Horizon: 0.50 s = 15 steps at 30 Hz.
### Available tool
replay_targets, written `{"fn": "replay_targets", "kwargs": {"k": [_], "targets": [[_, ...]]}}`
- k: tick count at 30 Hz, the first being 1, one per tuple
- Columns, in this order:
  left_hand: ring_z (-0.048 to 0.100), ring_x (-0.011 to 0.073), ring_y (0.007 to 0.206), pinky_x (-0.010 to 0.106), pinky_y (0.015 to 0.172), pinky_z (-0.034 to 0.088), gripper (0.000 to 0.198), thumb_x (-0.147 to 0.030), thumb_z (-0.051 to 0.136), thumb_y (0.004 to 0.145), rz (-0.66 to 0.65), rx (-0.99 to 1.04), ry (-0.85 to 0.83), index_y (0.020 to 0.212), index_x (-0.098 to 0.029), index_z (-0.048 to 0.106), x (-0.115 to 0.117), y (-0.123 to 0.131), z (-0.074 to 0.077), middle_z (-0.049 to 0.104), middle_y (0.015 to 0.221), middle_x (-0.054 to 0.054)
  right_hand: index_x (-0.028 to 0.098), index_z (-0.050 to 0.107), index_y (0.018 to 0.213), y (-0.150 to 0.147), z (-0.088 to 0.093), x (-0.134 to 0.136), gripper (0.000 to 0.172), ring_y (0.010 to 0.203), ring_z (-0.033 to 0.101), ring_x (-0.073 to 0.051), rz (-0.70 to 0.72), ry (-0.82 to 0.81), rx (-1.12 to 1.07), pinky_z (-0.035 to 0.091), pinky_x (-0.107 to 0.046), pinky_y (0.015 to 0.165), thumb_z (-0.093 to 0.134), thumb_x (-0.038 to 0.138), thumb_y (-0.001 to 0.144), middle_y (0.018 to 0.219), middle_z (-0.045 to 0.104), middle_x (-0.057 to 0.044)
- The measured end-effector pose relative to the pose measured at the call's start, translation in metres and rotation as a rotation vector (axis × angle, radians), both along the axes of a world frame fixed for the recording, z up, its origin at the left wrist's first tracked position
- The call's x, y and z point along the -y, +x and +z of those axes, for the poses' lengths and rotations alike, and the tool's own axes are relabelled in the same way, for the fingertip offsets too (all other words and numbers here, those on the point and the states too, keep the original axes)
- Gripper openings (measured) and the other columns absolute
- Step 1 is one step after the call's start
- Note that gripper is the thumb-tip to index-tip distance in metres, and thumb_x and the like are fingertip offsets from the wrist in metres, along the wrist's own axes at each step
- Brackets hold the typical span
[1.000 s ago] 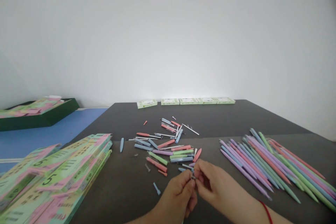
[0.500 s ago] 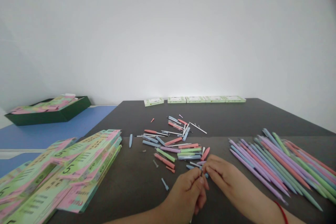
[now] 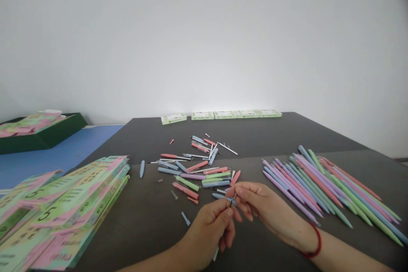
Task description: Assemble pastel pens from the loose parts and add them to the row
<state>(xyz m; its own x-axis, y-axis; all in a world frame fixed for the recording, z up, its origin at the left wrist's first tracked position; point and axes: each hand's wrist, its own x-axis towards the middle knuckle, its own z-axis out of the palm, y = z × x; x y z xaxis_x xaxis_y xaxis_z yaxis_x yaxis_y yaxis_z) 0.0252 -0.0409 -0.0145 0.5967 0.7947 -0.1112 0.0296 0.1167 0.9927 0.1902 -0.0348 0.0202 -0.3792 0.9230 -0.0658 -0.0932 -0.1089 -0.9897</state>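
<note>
Head view: my left hand (image 3: 212, 225) and right hand (image 3: 261, 208), both closed to a pinch, hold 1 small dark part (image 3: 231, 202) between them, just before the loose pen pieces (image 3: 197, 170); seating it, I judge, needs steady alignment.

Dark table (image 3: 153, 225); loose pen parts (image 3: 197, 170) scattered mid-table; long pastel barrels (image 3: 321, 182) fanned near right edge; card stacks (image 3: 57, 208) at left edge; green boxes (image 3: 223, 114) along far edge.

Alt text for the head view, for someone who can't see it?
Over a dark table, the left hand and right hand pinch a small dark part between them. Loose pastel pen pieces lie just beyond, long pastel barrels to the right, stacked printed cards to the left.
</note>
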Motion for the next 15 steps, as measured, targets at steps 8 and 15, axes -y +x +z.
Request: {"fn": "replay_targets", "kwargs": {"k": [8,15], "targets": [[0.034,0.0056,0.035,0.016,0.036,0.025,0.025,-0.032,0.036,0.092,-0.01,-0.013,0.012,0.082,-0.016,0.052,-0.0002,-0.0003,0.0008,0.048,0.047,-0.007,0.015,0.061,0.078,0.0008,-0.0026,0.0001,0.033,0.049,0.043,-0.01,-0.095,0.095,0.141,0.032,-0.024,0.051,0.045,0.041,0.092,0.054,0.049,0.004],[0.033,0.0052,0.035,0.016,0.037,0.027,0.023,-0.032,0.037,0.093,0.002,-0.024,0.027,0.082,-0.016,0.05,0.0005,-0.0001,-0.0011,0.047,0.048,-0.007,0.014,0.065,0.086,-0.0027,-0.0065,0.0011,0.033,0.048,0.044,-0.01,-0.048,0.119,0.183,0.033,-0.023,0.049,0.045,0.04,0.092,0.053,0.049,0.004]]}}
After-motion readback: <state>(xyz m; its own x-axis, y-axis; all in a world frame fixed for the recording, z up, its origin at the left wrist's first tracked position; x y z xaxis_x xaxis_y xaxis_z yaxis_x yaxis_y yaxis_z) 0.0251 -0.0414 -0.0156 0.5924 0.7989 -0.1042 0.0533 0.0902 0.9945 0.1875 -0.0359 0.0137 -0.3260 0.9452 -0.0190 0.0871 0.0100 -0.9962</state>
